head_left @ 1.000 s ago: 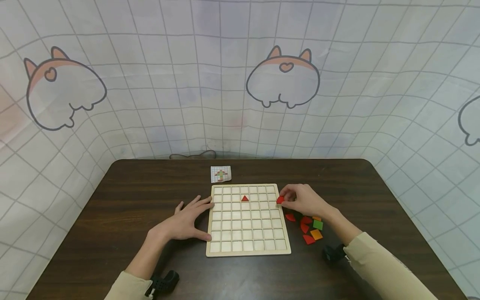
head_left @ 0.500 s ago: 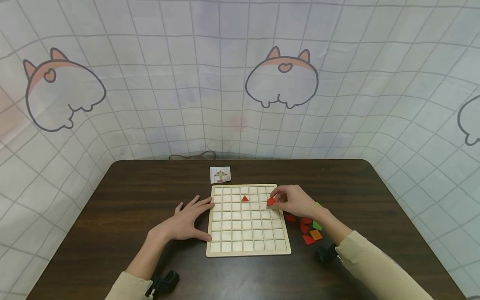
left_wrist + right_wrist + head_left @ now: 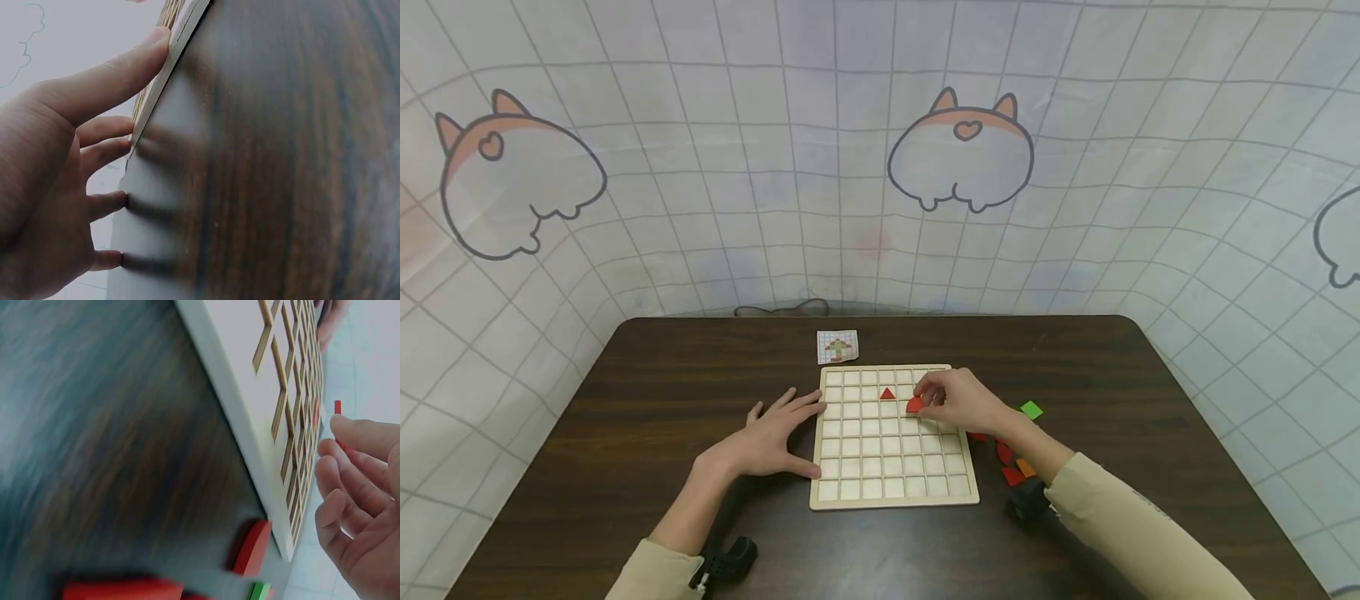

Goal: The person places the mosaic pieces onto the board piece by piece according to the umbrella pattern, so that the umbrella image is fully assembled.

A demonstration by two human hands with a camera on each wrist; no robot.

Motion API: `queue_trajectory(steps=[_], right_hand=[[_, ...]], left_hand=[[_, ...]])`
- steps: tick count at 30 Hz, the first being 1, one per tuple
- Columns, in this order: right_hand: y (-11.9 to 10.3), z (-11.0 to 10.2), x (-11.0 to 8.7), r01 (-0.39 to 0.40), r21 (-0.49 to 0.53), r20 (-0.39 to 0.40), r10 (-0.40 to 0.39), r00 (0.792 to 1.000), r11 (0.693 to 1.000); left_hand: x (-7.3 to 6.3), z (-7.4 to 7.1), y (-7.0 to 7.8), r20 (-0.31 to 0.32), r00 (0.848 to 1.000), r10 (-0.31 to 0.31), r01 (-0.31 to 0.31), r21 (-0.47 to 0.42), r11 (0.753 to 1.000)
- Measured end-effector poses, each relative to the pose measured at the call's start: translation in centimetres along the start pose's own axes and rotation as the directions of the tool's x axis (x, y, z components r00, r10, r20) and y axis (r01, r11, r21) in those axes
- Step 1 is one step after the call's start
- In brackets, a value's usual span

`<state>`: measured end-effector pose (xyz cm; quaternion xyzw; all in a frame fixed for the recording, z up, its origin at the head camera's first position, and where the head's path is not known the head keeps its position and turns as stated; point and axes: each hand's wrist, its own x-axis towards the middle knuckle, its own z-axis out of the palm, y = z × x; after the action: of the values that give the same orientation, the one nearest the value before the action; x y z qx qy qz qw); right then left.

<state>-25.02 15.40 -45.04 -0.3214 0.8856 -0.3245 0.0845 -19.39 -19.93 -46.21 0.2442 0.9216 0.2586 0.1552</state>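
Observation:
A pale wooden grid board [image 3: 895,505] lies on the dark table. My left hand [image 3: 765,439] is spread at its left edge, and in the left wrist view the thumb and some fingertips touch the board's side. Over the upper right cells, my right hand [image 3: 962,402] pinches a red piece with a curved edge [image 3: 913,406] between thumb and fingers; the right wrist view shows this piece [image 3: 337,407] edge-on, above the grid. A red triangle [image 3: 887,394] sits in a cell of an upper row, left of the held piece.
Right of the board lie loose red pieces [image 3: 1012,477], an orange piece [image 3: 1025,467] and a green square [image 3: 1032,409], partly hidden by the right forearm. Behind the board is a small card [image 3: 837,347] printed with a coloured pattern on a grid. A patterned cloth hangs behind the table.
My right hand has moved left from the board's right edge with the red piece, in over the upper right cells. The left hand has kept its place.

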Motion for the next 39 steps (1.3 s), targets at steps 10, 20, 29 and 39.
queue_trajectory(steps=[10, 20, 29, 39], right_hand=[[-1.0, 2.0, 1.5, 0.017, 0.003, -0.046, -0.017, 0.999, 1.0], [-1.9, 2.8, 3.0, -0.011, 0.046, -0.037, 0.012, 0.999, 0.999], [-2.1, 3.5, 4.3, -0.041, 0.071, -0.049, 0.045, 0.998, 0.997], [-2.9, 4.8, 5.1, -0.084, 0.055, -0.048, 0.087, 0.995, 0.995]], left_hand=[[0.3, -0.1, 0.2, -0.006, 1.0, -0.022, 0.022, 0.057, 0.998], [0.8, -0.3, -0.2, -0.015, 0.999, -0.038, 0.039, 0.068, 0.997], [1.3, -0.7, -0.2, 0.008, 0.999, -0.054, 0.053, 0.06, 0.997], [1.1, -0.2, -0.4, 0.007, 0.999, -0.047, 0.047, 0.029, 0.998]])
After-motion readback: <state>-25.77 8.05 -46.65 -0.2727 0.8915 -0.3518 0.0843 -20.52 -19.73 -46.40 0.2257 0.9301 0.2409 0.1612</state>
